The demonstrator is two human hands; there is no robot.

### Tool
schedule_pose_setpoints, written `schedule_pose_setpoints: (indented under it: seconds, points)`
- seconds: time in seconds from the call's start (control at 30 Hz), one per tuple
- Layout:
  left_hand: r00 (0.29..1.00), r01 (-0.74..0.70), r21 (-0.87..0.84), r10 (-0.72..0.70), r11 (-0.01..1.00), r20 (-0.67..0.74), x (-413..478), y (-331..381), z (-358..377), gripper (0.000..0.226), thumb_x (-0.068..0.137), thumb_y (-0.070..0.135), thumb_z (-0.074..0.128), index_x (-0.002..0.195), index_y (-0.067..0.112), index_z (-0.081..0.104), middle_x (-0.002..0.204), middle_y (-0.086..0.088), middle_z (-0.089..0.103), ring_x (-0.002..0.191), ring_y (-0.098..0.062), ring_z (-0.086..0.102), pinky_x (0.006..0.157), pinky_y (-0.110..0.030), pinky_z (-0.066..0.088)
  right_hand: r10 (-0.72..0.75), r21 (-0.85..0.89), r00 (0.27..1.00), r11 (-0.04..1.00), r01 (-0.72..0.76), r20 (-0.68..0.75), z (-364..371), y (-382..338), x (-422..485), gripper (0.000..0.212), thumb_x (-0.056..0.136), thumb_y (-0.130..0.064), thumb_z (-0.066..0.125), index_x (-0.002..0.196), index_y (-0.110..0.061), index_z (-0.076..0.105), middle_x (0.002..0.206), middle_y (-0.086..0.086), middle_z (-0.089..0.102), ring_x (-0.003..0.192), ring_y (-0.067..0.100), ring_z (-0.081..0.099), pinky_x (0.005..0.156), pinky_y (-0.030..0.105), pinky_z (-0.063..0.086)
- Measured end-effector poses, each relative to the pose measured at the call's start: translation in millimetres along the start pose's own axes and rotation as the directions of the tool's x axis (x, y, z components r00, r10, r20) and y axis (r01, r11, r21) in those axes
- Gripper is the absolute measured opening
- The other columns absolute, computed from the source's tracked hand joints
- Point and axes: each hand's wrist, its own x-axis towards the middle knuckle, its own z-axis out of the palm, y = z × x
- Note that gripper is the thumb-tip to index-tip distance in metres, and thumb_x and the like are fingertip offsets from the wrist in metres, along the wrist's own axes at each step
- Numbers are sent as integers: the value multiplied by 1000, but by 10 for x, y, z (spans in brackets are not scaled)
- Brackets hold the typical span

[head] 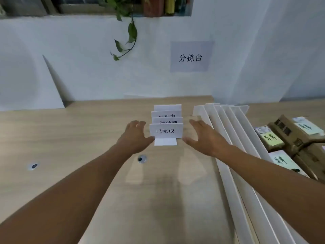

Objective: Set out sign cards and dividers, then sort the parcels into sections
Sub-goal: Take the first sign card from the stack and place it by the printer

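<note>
The left hand [135, 136] and right hand [200, 136] flank the front sign card [166, 131] on the wooden bench [70, 138]. Each grip is spread and holds nothing, with the left thumb just at the card's lower corner. Three more sign cards [167, 107] stand in a row behind it, white dividers [233, 124] lie just to the right, and parcels [284, 131] sit beyond those.

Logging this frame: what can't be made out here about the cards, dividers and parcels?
Head view:
White folded sign cards behind the front card: its face covers their lower text; the rearmost shows none.
Brown cardboard parcels: label print blurred; stack cut by the right edge.
White angled divider strips: near ends cut by the bottom edge; right forearm crosses them.
Left hand: contact with the front card unclear.
</note>
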Motion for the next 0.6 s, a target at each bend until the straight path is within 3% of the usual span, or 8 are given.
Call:
schedule_pose_setpoints:
  seconds: [0.37,0.6]
  points:
    - [992,70,-118,-57,991,111,1339,-382,789,77,94,39,69,159,31,29,157,-12,33,142,-28,41,113,-40,36,78,84,994,993,-84,71,938,723,1119,80,94,-53,61,159,-20,26,154,5,34,136,29,42,106,45,44]
    - [975,191,-201,-161,961,155,1975,-776,1461,99,92,38,72,164,24,5,164,-14,24,148,-31,33,115,-45,32,183,297,964,925,-235,192,1619,1047,1727,85,95,-45,64,161,-35,12,158,4,27,134,21,46,98,28,35]
